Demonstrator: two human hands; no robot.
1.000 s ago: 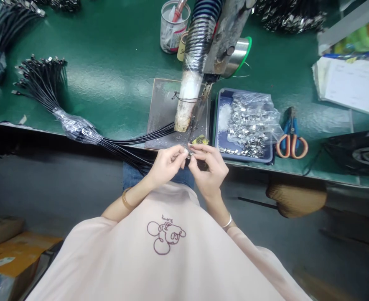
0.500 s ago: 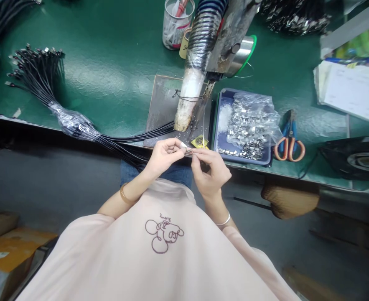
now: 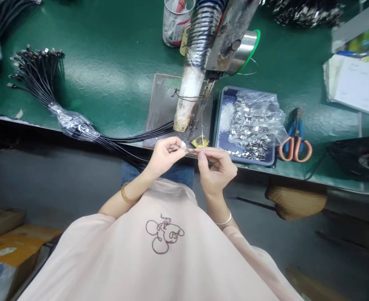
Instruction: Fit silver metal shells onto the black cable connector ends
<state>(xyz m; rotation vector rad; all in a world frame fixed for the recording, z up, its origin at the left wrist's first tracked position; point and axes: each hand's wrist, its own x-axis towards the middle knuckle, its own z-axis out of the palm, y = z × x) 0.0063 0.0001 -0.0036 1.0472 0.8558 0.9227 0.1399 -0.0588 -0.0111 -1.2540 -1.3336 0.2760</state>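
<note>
My left hand (image 3: 164, 156) and my right hand (image 3: 217, 169) meet at the near edge of the green bench, fingertips pinched together on a small metal connector (image 3: 190, 150) at the end of a thin black cable. Both hands are closed in a pinch. Just beyond them lies a grey metal plate (image 3: 164, 104) under a soldering fixture with a ribbed hose (image 3: 199, 46). A bundle of black cables (image 3: 77, 127) wrapped in plastic runs from the left across the bench to the plate. A blue tray (image 3: 220, 104) with a bag of small metal shells (image 3: 253, 125) stands right of my hands.
Orange-handled scissors (image 3: 294, 142) lie right of the tray. A clear cup (image 3: 174, 23) with tools stands at the back, and a solder spool (image 3: 248, 44) sits by the fixture. Papers (image 3: 353, 83) lie far right. Cardboard boxes (image 3: 11, 246) sit on the floor at lower left.
My right hand has drawn slightly to the right, away from the left, while both keep their pinch on the connector. The view shifted a little.
</note>
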